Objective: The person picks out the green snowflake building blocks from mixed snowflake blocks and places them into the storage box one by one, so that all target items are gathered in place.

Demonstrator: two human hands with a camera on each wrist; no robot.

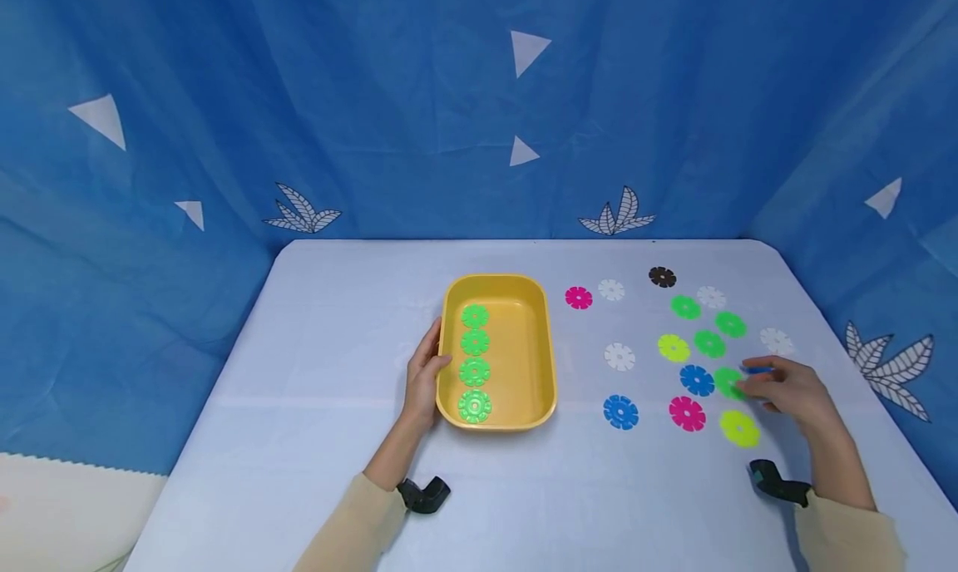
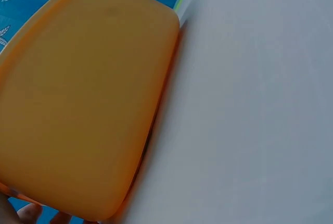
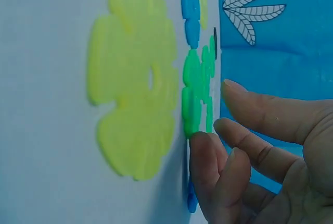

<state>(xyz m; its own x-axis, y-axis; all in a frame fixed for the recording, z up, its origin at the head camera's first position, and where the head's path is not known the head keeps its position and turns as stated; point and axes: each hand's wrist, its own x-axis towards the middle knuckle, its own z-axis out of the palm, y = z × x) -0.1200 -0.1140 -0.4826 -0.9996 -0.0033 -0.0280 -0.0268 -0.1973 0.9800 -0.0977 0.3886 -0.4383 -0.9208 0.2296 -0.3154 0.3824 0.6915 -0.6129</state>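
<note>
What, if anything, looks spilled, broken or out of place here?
Nothing stands out. The yellow tray shows no damage, with four green discs in a tidy column; the loose discs to its right look whole, just scattered, though the right hand partly hides a blue one.

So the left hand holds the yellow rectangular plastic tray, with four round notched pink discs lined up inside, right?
Not quite: the head view shows four green round notched discs lined up inside the yellow rectangular plastic tray, not pink ones. The left hand does hold it.
</note>
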